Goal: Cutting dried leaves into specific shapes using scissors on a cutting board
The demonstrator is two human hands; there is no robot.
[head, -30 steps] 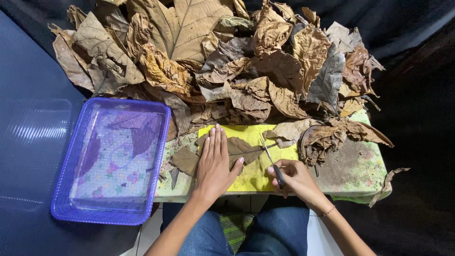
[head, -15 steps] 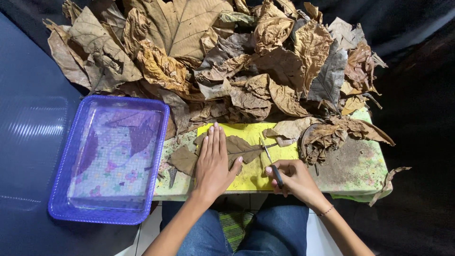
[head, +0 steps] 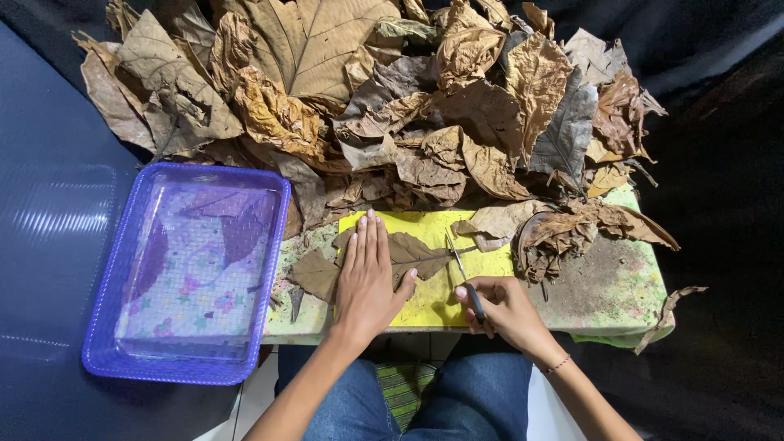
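My left hand [head: 367,278] lies flat, fingers spread, pinning a dry brown leaf [head: 416,253] to the yellow mat [head: 425,298] on the worktop [head: 621,286]. My right hand [head: 502,306], at four o'clock, grips a thin metal blade tool [head: 461,269] touching the leaf. A slip could tear the brittle leaf or nick my thumb.

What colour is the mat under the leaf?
Yellow mat, seen best in the head view, under the brown leaf.

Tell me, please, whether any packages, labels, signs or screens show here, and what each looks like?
None show: only a purple plastic tray at left, a yellow mat under the hands, and a pile of dry brown leaves.
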